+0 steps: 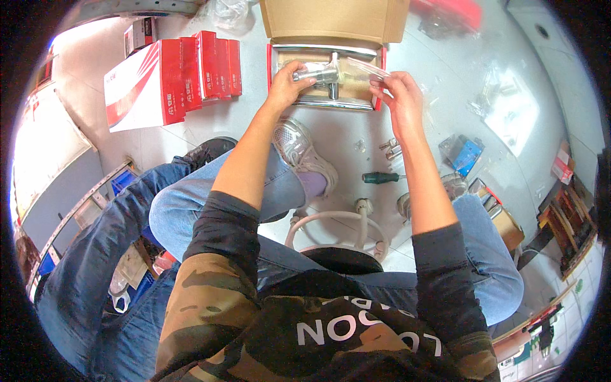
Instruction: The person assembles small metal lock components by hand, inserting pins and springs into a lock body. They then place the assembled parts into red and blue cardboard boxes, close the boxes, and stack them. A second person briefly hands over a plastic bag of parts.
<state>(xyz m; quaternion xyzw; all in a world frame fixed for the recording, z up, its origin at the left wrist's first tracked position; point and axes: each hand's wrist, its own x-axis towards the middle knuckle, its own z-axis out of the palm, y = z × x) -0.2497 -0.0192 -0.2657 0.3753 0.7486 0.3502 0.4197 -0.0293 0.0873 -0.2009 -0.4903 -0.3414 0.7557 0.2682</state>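
Note:
My left hand (287, 84) grips a shiny chrome faucet part (318, 74) by its left end. My right hand (401, 94) pinches the edge of a clear plastic bag (364, 70) that sits at the part's right end. Both hands hover over an open red-edged box (326, 100) on the floor, which holds more chrome metal pieces. Behind that box stands a brown cardboard carton (334, 19).
A row of red and white boxes (172, 73) lies at the left. A green-handled screwdriver (380, 177), small metal fittings (389, 149) and a blue packet (468, 155) rest on the grey floor at the right. My knees and a grey sneaker (302, 153) are below the hands.

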